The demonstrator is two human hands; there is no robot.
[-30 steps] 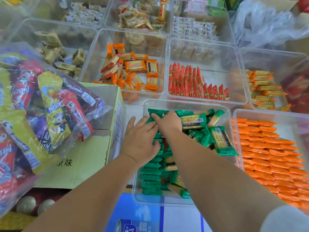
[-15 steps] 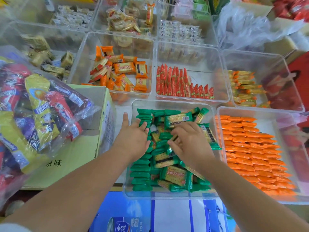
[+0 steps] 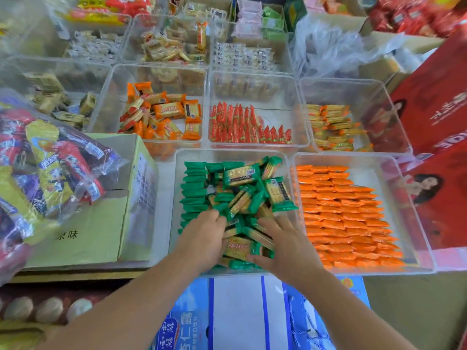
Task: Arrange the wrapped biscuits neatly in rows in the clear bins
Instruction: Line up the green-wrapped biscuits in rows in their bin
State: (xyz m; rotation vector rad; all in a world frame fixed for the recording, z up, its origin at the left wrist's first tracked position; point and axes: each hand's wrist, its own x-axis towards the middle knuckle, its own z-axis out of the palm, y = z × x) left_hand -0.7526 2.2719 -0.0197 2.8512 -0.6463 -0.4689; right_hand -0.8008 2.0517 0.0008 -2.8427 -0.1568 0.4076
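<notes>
The clear bin (image 3: 230,153) in front of me holds green wrapped biscuits. A neat column of green packets (image 3: 194,188) stands on edge along its left wall. A loose pile of green packets (image 3: 249,194) fills the middle and right. My left hand (image 3: 203,239) is at the near left of the bin, fingers curled into the packets. My right hand (image 3: 286,245) is at the near right, thumb and fingers around several packets (image 3: 238,248) bunched between the two hands.
To the right, a bin (image 3: 417,210) holds orange packets (image 3: 348,215) in rows. Behind are bins of loose orange packets (image 3: 161,114), red packets (image 3: 242,125) and yellow packets (image 3: 331,127). A cardboard box (image 3: 88,236) with a snack bag (image 3: 45,168) stands left. A blue carton (image 3: 240,311) lies below.
Both hands have moved from the far left of the green bin towards its near edge. The right hand left the far corner and now gathers packets at the front.
</notes>
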